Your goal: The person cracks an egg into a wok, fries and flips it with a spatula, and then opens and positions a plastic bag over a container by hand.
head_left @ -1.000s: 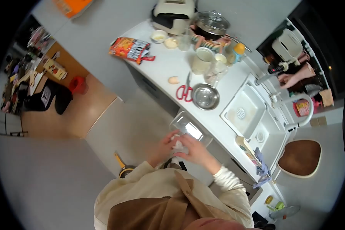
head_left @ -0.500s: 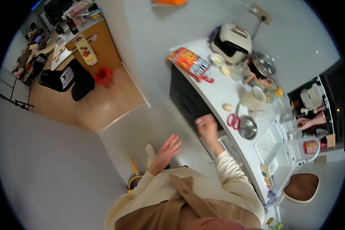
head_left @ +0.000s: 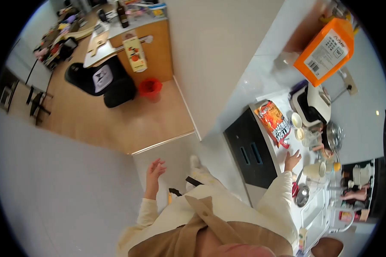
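Note:
My left hand hangs over the floor on the left, fingers apart and holding nothing. On the right my right hand is over the counter with its fingers spread, just below the red and orange snack bag; whether it touches the counter is unclear. Beyond that hand stand a pale jug, a steel bowl and red-handled scissors. Two small bowls, one of them white, are beside the bag. The egg seen earlier is hidden from view.
A white and black appliance and a lidded pot stand at the counter's back. The sink is at the lower right. An orange container is at the upper right. A black chair and red bin stand left.
The view has turned left. My hands, earlier together over a clear container with something white, have parted. My right hand has moved over the counter and opened; my left stays over the floor.

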A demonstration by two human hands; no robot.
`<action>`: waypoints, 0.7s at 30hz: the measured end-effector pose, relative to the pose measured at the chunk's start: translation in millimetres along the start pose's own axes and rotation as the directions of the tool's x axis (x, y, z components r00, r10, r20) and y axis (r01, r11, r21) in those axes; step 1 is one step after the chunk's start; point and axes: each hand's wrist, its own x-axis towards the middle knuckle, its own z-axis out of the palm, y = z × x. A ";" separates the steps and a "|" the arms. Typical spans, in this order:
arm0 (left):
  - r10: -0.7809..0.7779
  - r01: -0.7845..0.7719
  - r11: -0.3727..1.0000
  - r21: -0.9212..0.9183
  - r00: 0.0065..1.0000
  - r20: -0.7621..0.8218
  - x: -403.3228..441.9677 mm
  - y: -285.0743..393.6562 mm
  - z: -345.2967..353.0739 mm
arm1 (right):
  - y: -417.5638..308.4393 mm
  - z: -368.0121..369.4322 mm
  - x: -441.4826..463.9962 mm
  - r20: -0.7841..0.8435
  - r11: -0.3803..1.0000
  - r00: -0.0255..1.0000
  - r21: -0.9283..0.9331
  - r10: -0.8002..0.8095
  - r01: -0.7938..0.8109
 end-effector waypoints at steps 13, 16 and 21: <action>-0.043 0.035 0.997 0.062 0.989 0.138 230.1 99.9 55.5 | 4.2 39.9 0.0 -0.131 0.916 0.915 0.189 0.381 -0.354; -0.087 0.086 0.996 0.023 0.992 0.086 277.8 113.2 67.2 | -9.4 25.3 9.3 -0.190 0.954 0.936 0.010 0.298 -0.301; -0.198 0.200 0.979 -0.039 0.979 0.052 360.3 89.9 73.9 | -59.0 -45.1 -28.9 -0.308 0.878 0.838 0.322 0.451 -0.355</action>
